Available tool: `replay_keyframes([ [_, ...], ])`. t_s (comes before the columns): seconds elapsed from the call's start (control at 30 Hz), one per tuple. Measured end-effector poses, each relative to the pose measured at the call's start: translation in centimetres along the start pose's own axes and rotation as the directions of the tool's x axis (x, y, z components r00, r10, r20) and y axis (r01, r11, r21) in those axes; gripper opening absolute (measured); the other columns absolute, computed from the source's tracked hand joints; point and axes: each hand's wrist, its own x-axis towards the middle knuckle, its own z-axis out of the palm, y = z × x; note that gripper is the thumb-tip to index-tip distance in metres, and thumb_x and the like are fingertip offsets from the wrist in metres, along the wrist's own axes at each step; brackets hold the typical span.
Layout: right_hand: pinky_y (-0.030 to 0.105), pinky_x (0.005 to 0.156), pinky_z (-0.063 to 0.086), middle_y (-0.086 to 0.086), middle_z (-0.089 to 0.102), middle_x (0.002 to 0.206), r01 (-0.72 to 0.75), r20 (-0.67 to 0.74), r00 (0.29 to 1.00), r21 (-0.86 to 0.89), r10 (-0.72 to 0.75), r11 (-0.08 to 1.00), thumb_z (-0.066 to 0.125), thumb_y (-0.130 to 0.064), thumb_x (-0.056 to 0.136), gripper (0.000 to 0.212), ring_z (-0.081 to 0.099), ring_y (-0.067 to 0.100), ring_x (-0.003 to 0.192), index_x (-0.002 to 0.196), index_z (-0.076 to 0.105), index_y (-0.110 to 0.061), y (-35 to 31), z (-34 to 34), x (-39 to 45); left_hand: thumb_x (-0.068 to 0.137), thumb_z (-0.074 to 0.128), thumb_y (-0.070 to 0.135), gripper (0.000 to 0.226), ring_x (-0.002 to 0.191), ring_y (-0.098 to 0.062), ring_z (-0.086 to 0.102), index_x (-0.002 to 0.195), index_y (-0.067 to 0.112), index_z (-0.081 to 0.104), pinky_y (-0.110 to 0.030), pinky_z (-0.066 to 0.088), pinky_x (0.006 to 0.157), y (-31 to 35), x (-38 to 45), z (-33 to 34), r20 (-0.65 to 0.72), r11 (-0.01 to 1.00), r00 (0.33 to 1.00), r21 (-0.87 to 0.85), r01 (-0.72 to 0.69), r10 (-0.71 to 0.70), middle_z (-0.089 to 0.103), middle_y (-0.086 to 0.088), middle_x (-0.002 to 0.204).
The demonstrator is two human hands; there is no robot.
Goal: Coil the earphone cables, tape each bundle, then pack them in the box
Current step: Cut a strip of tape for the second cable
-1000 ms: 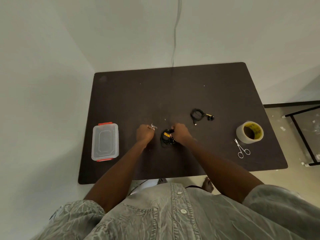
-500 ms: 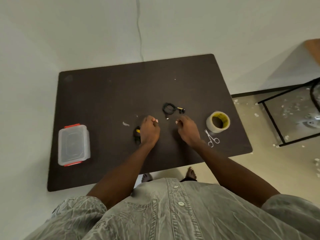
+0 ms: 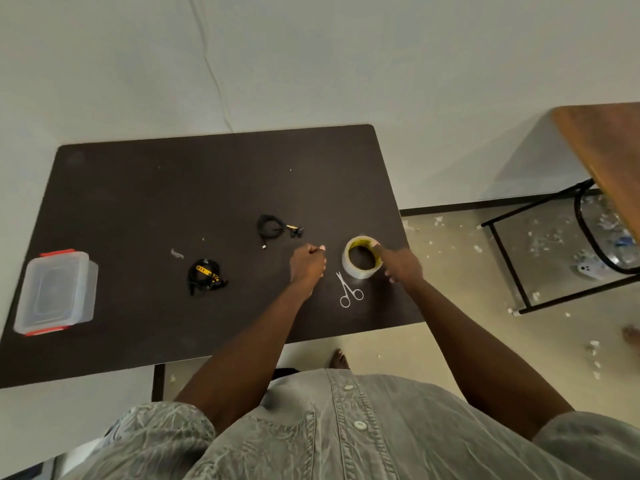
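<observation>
Nearest us, the scissors [image 3: 349, 289] lie between our hands. Our right hand [image 3: 401, 266] grasps the tape roll [image 3: 360, 259]; our left hand [image 3: 307, 263] is clenched, holding nothing we can see. The tape end could stick back down (it is hard to find). The coiled earphone bundle [image 3: 205, 275] lies well left of both hands, another coil [image 3: 273, 227] beyond, the box [image 3: 55, 291] far left.

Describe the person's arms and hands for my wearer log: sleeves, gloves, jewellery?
Both arms are bare from above the elbow. Short sleeves of a crinkled grey buttoned shirt cover the upper arms. The left hand and right hand show no gloves, watch or bracelets; rings are too small to tell.
</observation>
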Motion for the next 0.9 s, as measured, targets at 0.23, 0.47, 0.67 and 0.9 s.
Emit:
replay_keyframes([
  [0.23, 0.030, 0.062, 0.056, 0.014, 0.067, 0.066, -0.112, 0.221, 0.970, 0.021, 0.104, 0.994, 0.052, -0.020, 0.094, 0.027, 0.061, 0.019, 0.049, 0.095, 0.063, 0.005, 0.3, 2.5, 1.4, 0.098, 0.053, 0.023, 0.022, 0.064, -0.013, 0.060, 0.084, 0.009, 0.063, -0.026, 0.055, 0.061, 1.0, -0.3, 0.4, 0.045, 0.993, 0.998, -0.106, 0.046, -0.041, 0.063, -0.005, 0.075],
  [0.47, 0.036, 0.080, 0.054, 0.014, 0.067, 0.107, 0.227, -0.043, 0.973, -0.031, -0.228, 0.973, 0.059, -0.007, 0.088, 0.025, 0.065, 0.028, 0.098, 0.112, 0.060, 0.000, -0.7, 3.4, 0.6, 0.098, 0.054, 0.020, 0.024, 0.066, -0.018, 0.062, 0.081, 0.006, 0.063, -0.026, 0.054, 0.060, 2.2, 0.3, -0.7, 0.074, 0.953, 0.992, -0.277, 0.120, -0.104, 0.064, -0.009, 0.075],
  [0.67, 0.037, 0.090, 0.050, 0.014, 0.058, 0.124, 0.470, -0.102, 0.879, 0.008, -0.467, 0.883, 0.058, -0.010, 0.092, 0.038, 0.056, 0.028, 0.115, 0.129, 0.049, -0.005, -1.4, 3.7, -0.8, 0.100, 0.049, 0.032, 0.037, 0.078, -0.024, 0.066, 0.091, -0.001, 0.064, -0.033, 0.057, 0.075, 2.7, 0.1, -1.8, 0.171, 0.914, 0.980, -0.373, 0.157, -0.099, 0.067, -0.015, 0.086],
  [0.9, 0.037, 0.093, 0.049, 0.014, 0.048, 0.135, 0.564, -0.066, 0.820, -0.071, -0.568, 0.823, 0.061, -0.020, 0.094, 0.048, 0.054, 0.029, 0.118, 0.136, 0.041, -0.009, -1.2, 3.5, -1.4, 0.091, 0.062, 0.041, 0.039, 0.080, -0.020, 0.067, 0.089, 0.002, 0.067, -0.035, 0.057, 0.080, 2.2, -0.1, -2.2, 0.121, 0.921, 0.990, -0.373, 0.116, -0.076, 0.070, -0.010, 0.083],
])
